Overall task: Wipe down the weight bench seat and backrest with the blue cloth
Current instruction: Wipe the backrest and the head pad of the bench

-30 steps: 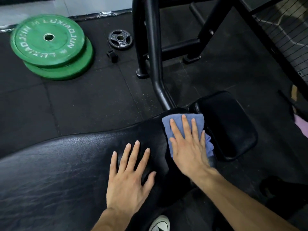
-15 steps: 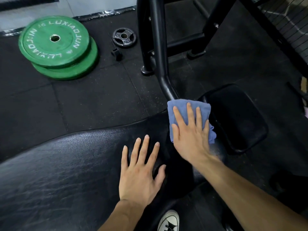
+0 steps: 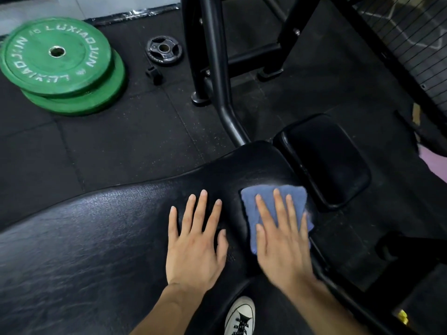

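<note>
A black padded backrest (image 3: 96, 238) is filling the lower frame, with the smaller seat (image 3: 326, 158) lying just beyond its narrow end. The left hand (image 3: 196, 245) is resting flat on the backrest, fingers spread wide, holding nothing. Beside it, the right hand (image 3: 283, 240) is pressing flat and open on the cloth (image 3: 254, 201), near the backrest's narrow end.

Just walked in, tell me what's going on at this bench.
A person is wiping a black weight bench. The right hand presses a blue cloth flat on the backrest, near the end by the smaller seat pad. The left hand rests open on the backrest beside it. Two green plates lie stacked on the floor behind.
</note>
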A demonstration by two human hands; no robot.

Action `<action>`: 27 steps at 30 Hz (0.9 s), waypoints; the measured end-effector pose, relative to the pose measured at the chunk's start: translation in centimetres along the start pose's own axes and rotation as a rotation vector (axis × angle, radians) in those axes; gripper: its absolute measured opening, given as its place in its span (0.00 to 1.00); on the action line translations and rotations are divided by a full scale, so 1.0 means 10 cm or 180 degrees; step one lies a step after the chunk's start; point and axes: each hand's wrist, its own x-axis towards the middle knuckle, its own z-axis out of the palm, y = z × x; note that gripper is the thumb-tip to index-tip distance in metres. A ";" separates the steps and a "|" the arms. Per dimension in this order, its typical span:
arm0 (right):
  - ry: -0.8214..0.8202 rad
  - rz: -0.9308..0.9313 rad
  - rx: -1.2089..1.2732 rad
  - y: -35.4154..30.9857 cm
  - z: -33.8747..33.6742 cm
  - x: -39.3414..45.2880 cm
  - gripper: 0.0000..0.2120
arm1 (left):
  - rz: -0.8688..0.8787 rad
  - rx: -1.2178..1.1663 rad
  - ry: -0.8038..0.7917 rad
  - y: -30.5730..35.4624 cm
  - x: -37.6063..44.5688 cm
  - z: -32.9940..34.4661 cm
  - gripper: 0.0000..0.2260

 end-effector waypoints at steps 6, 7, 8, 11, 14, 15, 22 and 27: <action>0.0004 0.0249 0.0301 0.39 -0.17 0.60 0.29 | 0.0018 -0.0027 -0.0031 -0.01 0.00 0.00 0.27; 0.0019 0.0231 0.0339 0.42 -0.18 0.61 0.29 | 0.0029 -0.0030 -0.0030 -0.01 0.00 0.00 0.27; 0.0053 0.0232 0.0361 0.42 -0.19 0.59 0.29 | 0.0037 -0.0037 -0.0016 -0.01 -0.01 0.00 0.27; 0.0224 0.0505 0.0447 0.28 -0.14 0.47 0.29 | 0.0046 -0.0071 0.0007 -0.01 -0.01 -0.01 0.27; 0.0374 0.0866 0.0443 0.06 -0.03 0.22 0.29 | 0.0056 -0.0087 -0.0012 -0.01 -0.01 -0.02 0.27; 0.0408 0.0943 0.0442 -0.01 0.01 0.12 0.28 | 0.0054 -0.0098 -0.0029 -0.01 0.00 -0.03 0.27; 0.0418 0.1319 0.0688 -0.76 0.33 -0.60 0.29 | 0.0113 -0.0335 -0.0161 -0.02 0.01 -0.12 0.27; 0.0241 0.1243 0.0752 -1.47 0.42 -1.07 0.29 | 0.0389 -0.0441 -0.0660 -0.27 -0.02 -0.43 0.27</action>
